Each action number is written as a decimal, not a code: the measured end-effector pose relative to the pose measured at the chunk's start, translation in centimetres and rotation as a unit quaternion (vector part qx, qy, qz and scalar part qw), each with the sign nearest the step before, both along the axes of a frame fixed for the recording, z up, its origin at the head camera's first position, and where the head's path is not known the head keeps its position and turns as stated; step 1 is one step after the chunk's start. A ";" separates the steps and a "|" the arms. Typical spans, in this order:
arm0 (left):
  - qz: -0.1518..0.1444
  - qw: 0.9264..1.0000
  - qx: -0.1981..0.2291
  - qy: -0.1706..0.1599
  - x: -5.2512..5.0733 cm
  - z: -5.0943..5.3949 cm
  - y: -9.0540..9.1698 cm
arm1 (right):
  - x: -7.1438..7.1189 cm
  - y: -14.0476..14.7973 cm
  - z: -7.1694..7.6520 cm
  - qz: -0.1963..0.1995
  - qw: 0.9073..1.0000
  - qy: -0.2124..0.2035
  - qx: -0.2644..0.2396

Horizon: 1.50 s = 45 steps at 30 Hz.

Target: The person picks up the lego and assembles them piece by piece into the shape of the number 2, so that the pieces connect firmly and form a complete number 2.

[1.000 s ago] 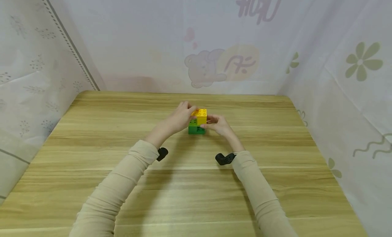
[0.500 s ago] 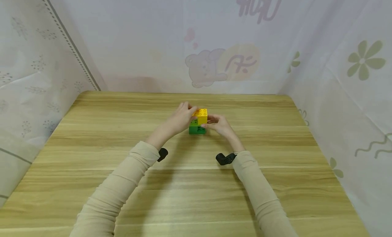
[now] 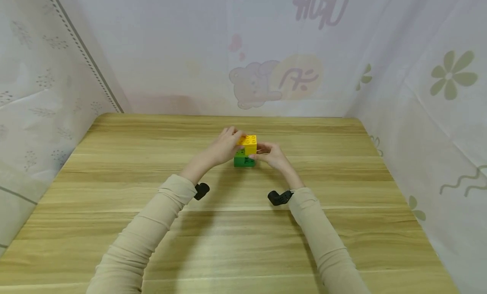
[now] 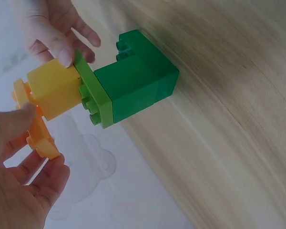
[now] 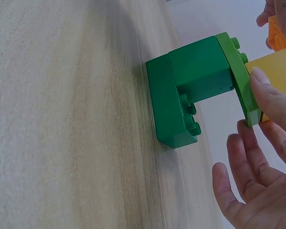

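Observation:
A stack of toy building bricks stands on the table. Its base is a dark green brick (image 5: 162, 100) lying flat, with a second dark green brick (image 4: 126, 88) on one end. Above that come a thin light green brick (image 4: 95, 93), a yellow brick (image 4: 55, 86) and a thin orange-yellow brick (image 4: 38, 129) at the top. My left hand (image 3: 224, 147) pinches the top brick between thumb and fingers. From the other side, my right hand (image 3: 273, 155) grips the stack where the yellow and light green bricks meet, thumb on one face and fingertips opposite.
The wood-grain table (image 3: 243, 243) reaches back to a printed cloth backdrop (image 3: 182, 53). Patterned cloth also hangs along both sides. A black wrist device (image 3: 279, 197) sits at the right cuff and another black device (image 3: 202, 191) at the left cuff.

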<state>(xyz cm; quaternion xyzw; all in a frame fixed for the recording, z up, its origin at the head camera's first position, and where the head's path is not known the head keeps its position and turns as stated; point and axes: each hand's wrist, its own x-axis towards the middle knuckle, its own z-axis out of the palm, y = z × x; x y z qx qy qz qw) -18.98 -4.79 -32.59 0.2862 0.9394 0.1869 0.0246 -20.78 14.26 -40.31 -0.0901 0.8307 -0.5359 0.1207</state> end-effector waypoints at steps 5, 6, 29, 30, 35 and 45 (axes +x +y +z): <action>0.006 1.000 0.015 -0.025 -0.2 0.1 -0.2 | 0.1 0.1 0.1 0.000 1.000 0.002 0.002; 0.007 0.999 0.018 -0.028 -0.2 0.0 -0.2 | 0.1 0.1 0.1 0.000 1.000 0.003 0.003; 0.001 0.999 0.049 -0.008 -0.7 -0.8 0.6 | -0.1 0.0 0.1 -0.003 0.999 -0.040 -0.031; 0.002 0.999 0.050 -0.005 -0.7 -0.9 0.7 | -0.1 0.0 0.1 -0.004 0.999 -0.042 -0.031; 0.006 0.998 0.059 0.004 -0.7 -1.2 0.9 | 0.0 -0.1 0.1 -0.005 0.998 -0.045 -0.034; -0.004 0.996 0.086 0.018 -0.5 -1.5 1.0 | 0.2 -0.4 0.6 -0.024 0.996 -0.068 -0.044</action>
